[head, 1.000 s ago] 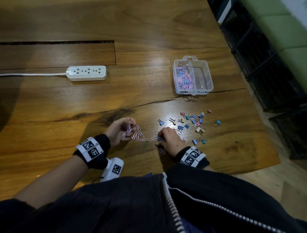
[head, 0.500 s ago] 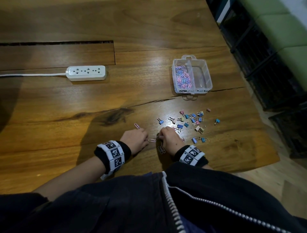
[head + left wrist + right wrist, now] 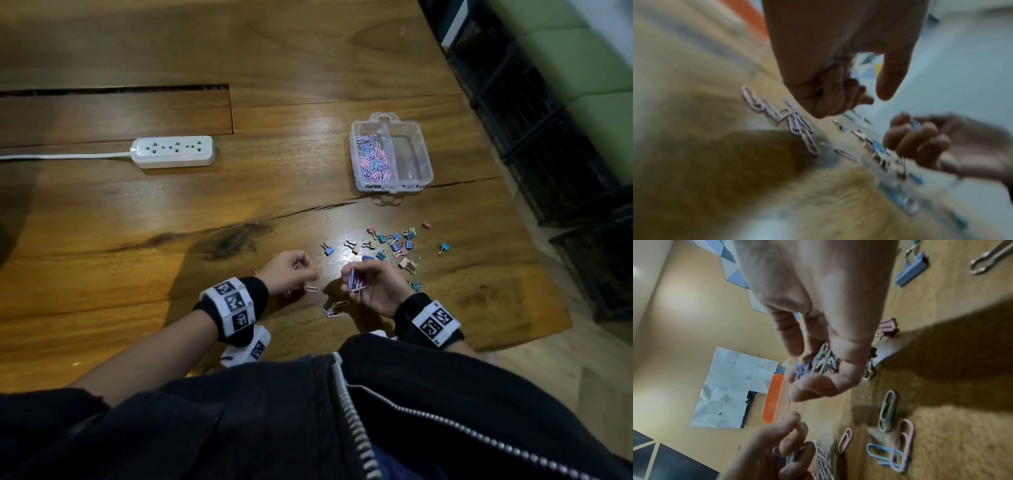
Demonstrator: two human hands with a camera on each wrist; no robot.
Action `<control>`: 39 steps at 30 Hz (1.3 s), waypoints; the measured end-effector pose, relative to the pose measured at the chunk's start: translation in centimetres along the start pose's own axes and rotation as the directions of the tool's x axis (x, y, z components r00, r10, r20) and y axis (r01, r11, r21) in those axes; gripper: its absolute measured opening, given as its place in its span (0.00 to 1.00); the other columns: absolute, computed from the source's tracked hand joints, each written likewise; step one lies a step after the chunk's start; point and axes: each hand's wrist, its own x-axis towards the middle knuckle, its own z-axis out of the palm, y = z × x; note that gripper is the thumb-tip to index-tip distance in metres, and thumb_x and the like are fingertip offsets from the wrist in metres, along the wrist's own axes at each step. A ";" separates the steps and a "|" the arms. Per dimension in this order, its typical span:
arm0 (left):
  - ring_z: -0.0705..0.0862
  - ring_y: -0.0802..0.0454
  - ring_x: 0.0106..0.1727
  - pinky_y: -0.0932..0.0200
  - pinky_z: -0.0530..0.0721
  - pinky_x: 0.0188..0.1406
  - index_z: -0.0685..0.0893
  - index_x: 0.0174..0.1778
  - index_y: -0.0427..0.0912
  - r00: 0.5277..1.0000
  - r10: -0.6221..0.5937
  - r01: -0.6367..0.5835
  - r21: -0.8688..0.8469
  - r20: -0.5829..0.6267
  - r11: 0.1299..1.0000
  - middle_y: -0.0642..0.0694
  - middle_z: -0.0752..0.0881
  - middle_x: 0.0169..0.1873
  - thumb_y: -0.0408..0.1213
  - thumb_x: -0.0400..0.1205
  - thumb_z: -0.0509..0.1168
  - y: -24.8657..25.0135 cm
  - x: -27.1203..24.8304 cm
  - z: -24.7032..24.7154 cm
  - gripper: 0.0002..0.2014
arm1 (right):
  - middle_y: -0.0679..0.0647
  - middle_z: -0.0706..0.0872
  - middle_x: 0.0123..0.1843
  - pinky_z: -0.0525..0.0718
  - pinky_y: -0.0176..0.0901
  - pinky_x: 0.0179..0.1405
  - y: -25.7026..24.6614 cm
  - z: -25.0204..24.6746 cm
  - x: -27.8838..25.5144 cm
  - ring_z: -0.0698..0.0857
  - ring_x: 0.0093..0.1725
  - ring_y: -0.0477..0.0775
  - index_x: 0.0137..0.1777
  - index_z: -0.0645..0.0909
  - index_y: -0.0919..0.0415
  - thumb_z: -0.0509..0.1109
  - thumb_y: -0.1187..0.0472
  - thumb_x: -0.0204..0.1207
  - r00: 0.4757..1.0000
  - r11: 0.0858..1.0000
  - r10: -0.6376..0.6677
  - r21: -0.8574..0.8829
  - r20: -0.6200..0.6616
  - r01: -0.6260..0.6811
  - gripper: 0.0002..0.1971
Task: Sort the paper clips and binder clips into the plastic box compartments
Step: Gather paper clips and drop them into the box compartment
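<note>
While the right hand (image 3: 375,286) cups a small bunch of paper clips (image 3: 354,282) in its curled fingers, palm turned up just above the bench (image 3: 137,222), the left hand (image 3: 291,270) has its fingers bent round at least one clip; how many it holds cannot be told, since the left wrist view is blurred. Both hands hover at about 6 o'clock from the box (image 3: 392,154).

As a judgement, the sort is partly done. The box's left compartment already carries a heap of pink and blue paper clips, and its right compartment looks bare. None of the binder clips (image 3: 394,245) seems to have been moved: they lie scattered at 6 o'clock of the box, between it and the right hand. A few loose clips (image 3: 334,308) lie on the bench between and just below the two hands, with one more (image 3: 311,288) beside the left hand.

Left to do, then: gather those last paper clips, drop both handfuls in the left compartment, and shift every binder clip to the right one.
</note>
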 end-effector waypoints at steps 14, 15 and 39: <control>0.79 0.50 0.43 0.59 0.77 0.40 0.76 0.45 0.42 0.972 0.221 -0.186 0.836 0.079 0.517 0.47 0.79 0.43 0.44 0.84 0.53 -0.7 0.4 1.5 0.11 | 0.54 0.85 0.52 0.73 0.35 0.40 2.7 0.0 -1.0 0.81 0.49 0.52 0.54 0.77 0.58 0.71 0.53 0.72 0.951 -0.005 -0.300 -0.997 0.075 0.078 0.14; 0.76 0.52 0.38 0.61 0.74 0.37 0.75 0.40 0.43 0.978 0.206 -0.168 0.740 0.040 0.651 0.48 0.76 0.38 0.42 0.83 0.55 -0.4 0.4 1.4 0.09 | 0.55 0.85 0.53 0.75 0.37 0.44 2.8 0.1 -1.0 0.82 0.51 0.54 0.56 0.77 0.58 0.69 0.53 0.73 0.946 -0.045 -0.312 -0.996 0.084 0.074 0.14; 0.76 0.54 0.42 0.63 0.73 0.41 0.74 0.41 0.48 0.938 0.106 -0.342 0.826 0.331 0.449 0.48 0.82 0.44 0.45 0.81 0.60 -0.9 0.3 3.0 0.07 | 0.51 0.80 0.27 0.73 0.31 0.23 1.3 -1.5 -0.7 0.73 0.29 0.47 0.30 0.73 0.62 0.61 0.78 0.72 0.988 0.940 -0.150 -0.316 -0.040 0.130 0.14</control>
